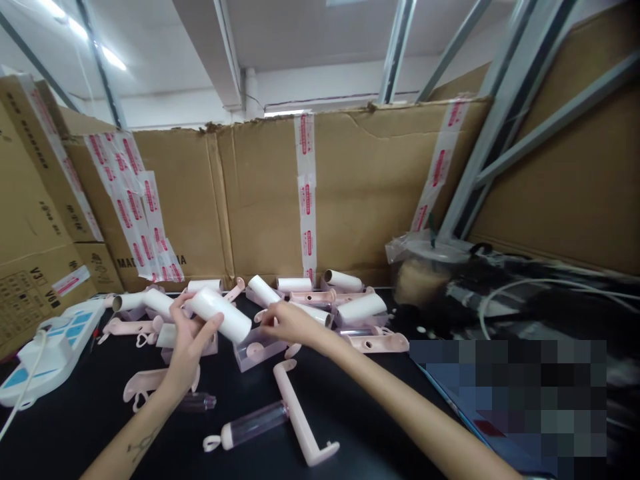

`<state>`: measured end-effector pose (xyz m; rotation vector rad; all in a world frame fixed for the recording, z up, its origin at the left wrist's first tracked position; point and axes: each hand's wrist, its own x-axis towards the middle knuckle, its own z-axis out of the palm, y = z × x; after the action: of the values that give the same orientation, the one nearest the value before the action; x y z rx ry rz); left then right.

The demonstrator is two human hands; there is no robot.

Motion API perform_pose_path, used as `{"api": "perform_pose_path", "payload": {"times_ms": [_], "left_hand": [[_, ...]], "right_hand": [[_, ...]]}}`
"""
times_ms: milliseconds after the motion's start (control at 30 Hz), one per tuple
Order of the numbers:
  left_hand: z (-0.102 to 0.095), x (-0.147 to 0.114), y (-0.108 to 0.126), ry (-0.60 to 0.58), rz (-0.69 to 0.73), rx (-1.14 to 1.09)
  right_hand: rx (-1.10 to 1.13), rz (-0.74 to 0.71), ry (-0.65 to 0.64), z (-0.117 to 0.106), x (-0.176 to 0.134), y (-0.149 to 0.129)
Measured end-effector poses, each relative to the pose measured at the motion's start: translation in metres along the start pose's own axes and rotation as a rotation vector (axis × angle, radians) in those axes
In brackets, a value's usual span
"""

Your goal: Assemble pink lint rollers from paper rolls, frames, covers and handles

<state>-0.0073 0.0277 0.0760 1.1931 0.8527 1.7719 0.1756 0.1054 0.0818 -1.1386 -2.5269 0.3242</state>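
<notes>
A white roll (225,317) was held above the black table (380,453).
The left hand (193,330) gripped it between thumb and fingers; the right hand (285,323) was at a lilac tray (250,363), its finger grip indeterminable. A pink handle (300,417) lay nearer; cardboard (265,207) stood behind.

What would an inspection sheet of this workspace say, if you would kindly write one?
Surface: black tabletop, heavily occupied towards the back.
Job's things: one white roll held; more white rolls behind; translucent box; pink bracket with clear tube in front.
Clutter: lidded cup with straw, back right; dark items beside it unclear.
Grippers: bare hands; left hand holds the roll; right hand at the box, grip unclear.
Cables: white cord at the power strip, left; white cable looped, right.
Surroundings: taped cardboard panel, metal post.
</notes>
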Motion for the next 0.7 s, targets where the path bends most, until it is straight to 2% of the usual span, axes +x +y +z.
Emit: {"api": "perform_pose_path", "payload": {"times_ms": [133, 267, 400, 500, 700], "left_hand": [[-0.002, 0.005, -0.012, 0.102, -0.052, -0.059], [-0.006, 0.007, -0.021, 0.079, -0.070, -0.027], [-0.011, 0.010, -0.025, 0.095, -0.087, -0.016], [-0.013, 0.013, -0.029, 0.116, -0.113, -0.118], [-0.012, 0.017, -0.030, 0.156, -0.165, -0.319]], "right_hand": [[-0.170, 0.131, -0.103, 0.023, 0.012, -0.018], [-0.268, 0.236, -0.169, 0.035, 0.025, -0.034], [-0.258, 0.265, -0.199, 0.037, 0.029, -0.035], [-0.174, 0.243, -0.125, 0.027, 0.022, -0.028], [0.146, 0.100, 0.028, -0.022, -0.003, -0.005]]}}
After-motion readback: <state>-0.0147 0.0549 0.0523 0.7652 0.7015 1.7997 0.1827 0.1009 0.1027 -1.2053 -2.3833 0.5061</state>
